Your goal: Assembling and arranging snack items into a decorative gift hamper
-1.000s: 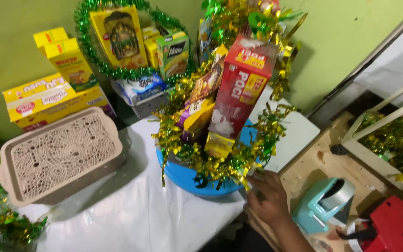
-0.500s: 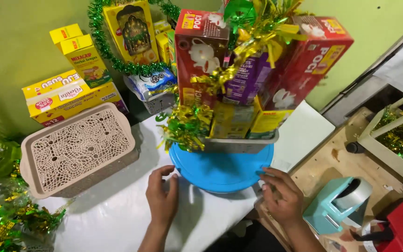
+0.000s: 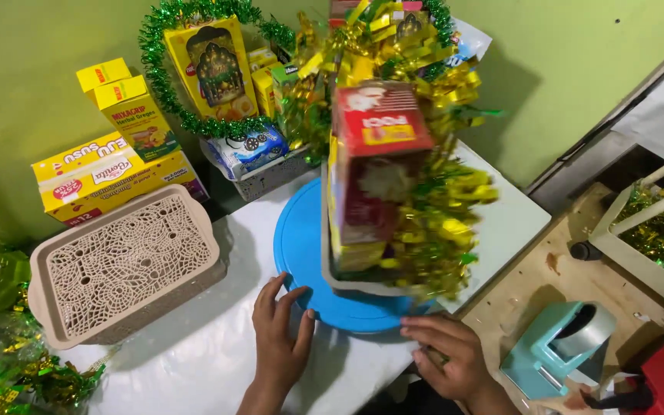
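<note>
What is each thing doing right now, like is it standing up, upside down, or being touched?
Left hand: open, fingertips on the blue round stand.
Right hand: open, at the stand's front edge.
Gift basket: upright on the stand, blurred.
Beige lattice basket: upside down on the table.
Tape dispenser: upright, untouched.

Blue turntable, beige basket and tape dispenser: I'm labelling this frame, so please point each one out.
blue turntable [image 3: 301, 238], head view, bare left part of the disc.
beige basket [image 3: 121, 265], head view, middle of its perforated upturned bottom.
tape dispenser [image 3: 559, 350], head view, teal body.
</note>
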